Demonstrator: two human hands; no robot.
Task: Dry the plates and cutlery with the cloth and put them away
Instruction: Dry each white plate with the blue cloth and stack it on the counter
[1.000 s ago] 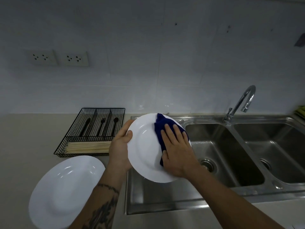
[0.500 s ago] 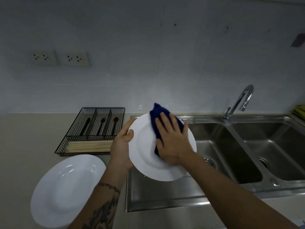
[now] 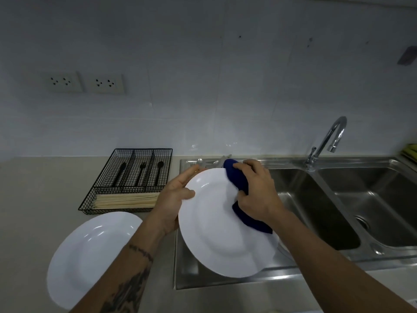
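We've got the white plate (image 3: pixel 216 224) tilted up over the sink's draining board (image 3: pixel 225 281) — left hand (image 3: pixel 172 204) grips its left rim, thumb on the face, fingers behind. Right hand (image 3: pixel 257 193) is curled round the dark blue cloth (image 3: pixel 239 184), pressing it to the plate's upper right edge; cloth tail hangs below the wrist. Second white plate (image 3: pixel 90 256) lies flat on the counter (image 3: pixel 33 199), apart from the held one. Black wire cutlery tray (image 3: pixel 130 179) sits behind it — black cutlery (image 3: pixel 142 170) in the back compartments, pale chopsticks (image 3: pixel 126 199) across the front. Tap (image 3: pixel 327 141) stands between the two basins.
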